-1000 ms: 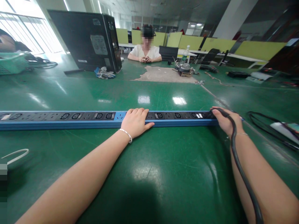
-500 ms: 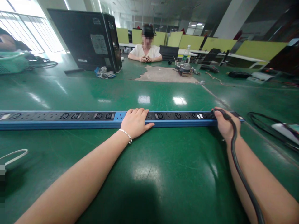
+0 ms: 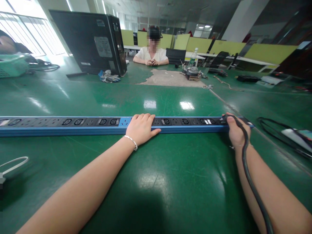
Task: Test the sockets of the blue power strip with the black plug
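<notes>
A long blue power strip (image 3: 190, 129) with black sockets lies across the green table. My left hand (image 3: 141, 128) rests on its middle, beside a blue socket, fingers over the top and thumb spread to the right. Near the strip's right end, my right hand (image 3: 238, 131) is closed round the black plug (image 3: 223, 119) of a thick black cable (image 3: 248, 172). The plug is at the strip's sockets; whether it sits inside one cannot be made out. The cable runs over my right wrist and forearm to the bottom edge.
Behind the strip stand a black computer case (image 3: 90, 42), gloves (image 3: 109, 76), a bottle (image 3: 193, 58) and a small device (image 3: 192, 72). A person (image 3: 152, 53) sits across the table. Thin black cables (image 3: 270, 130) lie at right, a green basket (image 3: 12, 65) at far left.
My right thumb and wrist have shifted slightly, and a little more of the black plug shows. My left hand has stayed on the strip.
</notes>
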`<state>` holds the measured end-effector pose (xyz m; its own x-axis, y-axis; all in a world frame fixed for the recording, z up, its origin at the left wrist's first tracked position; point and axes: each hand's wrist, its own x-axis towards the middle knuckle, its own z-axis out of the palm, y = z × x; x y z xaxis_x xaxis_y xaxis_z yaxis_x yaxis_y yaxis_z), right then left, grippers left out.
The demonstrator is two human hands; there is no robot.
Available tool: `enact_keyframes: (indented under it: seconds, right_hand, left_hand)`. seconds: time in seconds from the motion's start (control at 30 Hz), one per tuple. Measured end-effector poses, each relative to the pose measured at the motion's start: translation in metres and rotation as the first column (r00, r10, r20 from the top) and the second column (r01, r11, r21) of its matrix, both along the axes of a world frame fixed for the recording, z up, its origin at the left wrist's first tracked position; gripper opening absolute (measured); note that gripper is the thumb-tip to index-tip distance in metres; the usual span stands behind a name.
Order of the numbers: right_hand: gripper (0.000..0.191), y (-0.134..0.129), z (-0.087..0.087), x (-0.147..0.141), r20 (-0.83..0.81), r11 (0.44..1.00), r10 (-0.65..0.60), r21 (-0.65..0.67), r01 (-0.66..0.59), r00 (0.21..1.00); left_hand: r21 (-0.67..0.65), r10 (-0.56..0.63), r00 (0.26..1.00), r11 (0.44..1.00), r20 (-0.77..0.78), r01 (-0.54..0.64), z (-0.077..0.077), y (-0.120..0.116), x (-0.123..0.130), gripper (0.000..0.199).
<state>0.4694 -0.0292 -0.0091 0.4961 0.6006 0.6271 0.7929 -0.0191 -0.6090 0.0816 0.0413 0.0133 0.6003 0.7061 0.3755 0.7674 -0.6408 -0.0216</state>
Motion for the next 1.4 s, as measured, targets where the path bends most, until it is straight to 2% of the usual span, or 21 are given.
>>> enact_keyframes:
  seconds: [0.13, 0.63, 0.9, 1.07, 1.4]
  right_hand:
    - [0.038, -0.001, 0.0015, -0.004, -0.05, 0.997, 0.031, 0.078, -0.028, 0.998]
    - [0.04, 0.0009, -0.0006, -0.0011, -0.19, 0.991, 0.012, 0.131, 0.013, 0.982]
    - [0.042, -0.0005, 0.0057, -0.0068, -0.059, 0.997, -0.037, 0.063, 0.041, 0.998]
    - [0.043, 0.001, 0.0072, -0.0031, 0.044, 0.997, -0.063, -0.052, 0.065, 0.997]
    - [0.042, 0.0034, 0.0063, -0.0028, 0.067, 0.987, -0.123, -0.092, 0.129, 0.99]
  left_hand:
    - [-0.008, 0.003, 1.0, 1.0, 0.001, -0.003, 0.0001, -0.0003, 0.0003, 0.06]
    - [0.01, 0.003, 1.0, 1.0, -0.001, -0.003, -0.0017, 0.0007, 0.0006, 0.06]
    - [0.003, 0.004, 1.0, 1.0, -0.002, -0.004, -0.001, 0.0005, 0.0006, 0.06]
    - [0.012, 0.008, 1.0, 1.0, -0.003, -0.008, -0.0005, 0.0002, 0.0006, 0.06]
    - [0.007, 0.004, 1.0, 1.0, -0.008, -0.004, -0.0004, 0.0001, 0.0004, 0.06]
